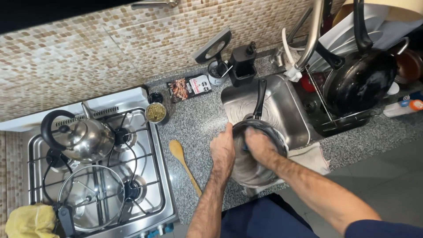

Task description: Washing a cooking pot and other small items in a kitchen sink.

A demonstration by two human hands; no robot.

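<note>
Pan [255,169], steel, judged rigid, wet-slippery: rim gripped at nine o'clock by left hand [222,152], right hand [260,147] pressed inside, handle [260,99] free at twelve.

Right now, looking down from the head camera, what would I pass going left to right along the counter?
Yellow cloth → kettle → wooden spoon → left hand → right hand in the pan → black frying pan in the drying rack.
</note>
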